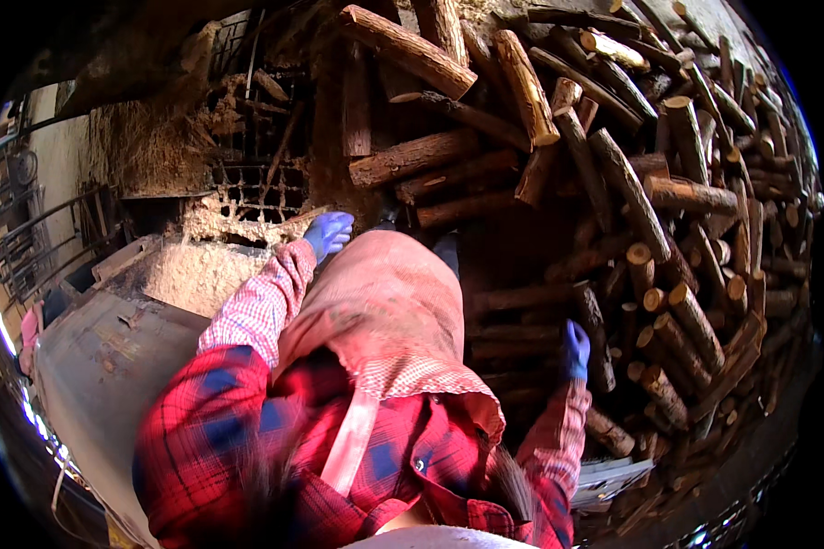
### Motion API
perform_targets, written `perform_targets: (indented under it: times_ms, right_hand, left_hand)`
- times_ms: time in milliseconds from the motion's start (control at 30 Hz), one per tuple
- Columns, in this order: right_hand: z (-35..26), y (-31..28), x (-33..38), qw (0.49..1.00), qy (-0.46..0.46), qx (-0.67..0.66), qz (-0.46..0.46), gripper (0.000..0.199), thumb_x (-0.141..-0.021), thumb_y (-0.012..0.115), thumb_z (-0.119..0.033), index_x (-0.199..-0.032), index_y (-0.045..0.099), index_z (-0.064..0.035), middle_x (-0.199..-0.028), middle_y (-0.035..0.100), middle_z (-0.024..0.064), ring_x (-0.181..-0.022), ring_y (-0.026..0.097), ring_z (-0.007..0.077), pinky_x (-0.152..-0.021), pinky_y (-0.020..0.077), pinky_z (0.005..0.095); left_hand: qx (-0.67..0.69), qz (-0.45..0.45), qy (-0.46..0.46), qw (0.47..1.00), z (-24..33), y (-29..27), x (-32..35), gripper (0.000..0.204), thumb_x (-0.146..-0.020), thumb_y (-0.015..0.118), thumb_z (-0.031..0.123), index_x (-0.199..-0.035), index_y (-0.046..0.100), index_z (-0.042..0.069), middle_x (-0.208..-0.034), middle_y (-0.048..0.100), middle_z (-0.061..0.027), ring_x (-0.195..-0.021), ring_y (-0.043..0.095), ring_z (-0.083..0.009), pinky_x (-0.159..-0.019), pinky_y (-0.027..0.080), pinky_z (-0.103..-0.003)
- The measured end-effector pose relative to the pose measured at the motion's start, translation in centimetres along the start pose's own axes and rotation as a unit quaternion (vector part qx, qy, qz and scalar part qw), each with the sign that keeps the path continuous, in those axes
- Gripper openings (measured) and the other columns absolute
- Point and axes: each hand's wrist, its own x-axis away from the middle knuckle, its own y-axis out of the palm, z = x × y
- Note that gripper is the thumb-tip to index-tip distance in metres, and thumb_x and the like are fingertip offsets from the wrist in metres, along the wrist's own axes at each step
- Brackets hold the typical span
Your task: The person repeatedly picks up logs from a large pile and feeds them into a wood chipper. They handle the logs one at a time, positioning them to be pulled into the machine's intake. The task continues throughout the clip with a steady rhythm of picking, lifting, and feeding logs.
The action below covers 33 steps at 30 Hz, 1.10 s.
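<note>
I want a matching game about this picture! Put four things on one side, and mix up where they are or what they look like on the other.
Things:
1. Left hand
2. Right hand
3. Apron
4. Sawdust

Clues:
A. Pale and heaped up
B. Blue-gloved, beside a dark log
C. Faded pink, worn over a plaid shirt
D. Blue-gloved, near a metal grate

Right pairs: 1-D, 2-B, 3-C, 4-A
</note>
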Motion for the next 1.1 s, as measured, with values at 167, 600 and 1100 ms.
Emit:
perform_targets:
  times_ms: [167,600,1100]
  right_hand:
    - [-5.9,15.4,-22.5,0.992,-0.029,0.058,-0.107,0.041,-0.086,0.066,-0.042,-0.107,0.065,-0.0074,-0.066,0.048,-0.0057,-0.054,0.037,0.0049,-0.047,0.0305,0.0229]
    - [-13.2,52.5,-56.0,0.923,-0.147,-0.215,-0.283,0.058,-0.092,0.053,-0.031,-0.139,0.034,-0.0043,-0.139,0.043,0.0140,-0.123,0.045,0.0239,-0.106,0.0351,0.0382]
    - [-10.6,54.2,-25.2,0.964,-0.048,-0.240,-0.104,0.061,-0.070,0.083,-0.017,-0.117,0.046,-0.0035,-0.105,0.050,0.0052,-0.096,0.047,0.0157,-0.089,0.0401,0.0310]
  left_hand:
    - [-0.038,0.028,-0.014,0.999,-4.5,0.4,-10.1,0.026,-0.085,0.068,0.030,-0.106,0.058,0.018,-0.090,0.061,0.0006,-0.072,0.054,-0.0114,-0.059,0.043,-0.026]
    - [0.106,0.047,0.152,0.982,16.3,5.0,-42.2,0.056,-0.086,0.065,0.042,-0.130,0.047,0.013,-0.119,0.056,-0.0086,-0.106,0.058,-0.0244,-0.083,0.050,-0.038]
    - [0.100,0.035,0.277,0.955,20.6,1.6,-38.3,0.057,-0.093,0.050,0.039,-0.137,0.042,0.004,-0.142,0.041,-0.0078,-0.131,0.038,-0.0197,-0.110,0.030,-0.034]
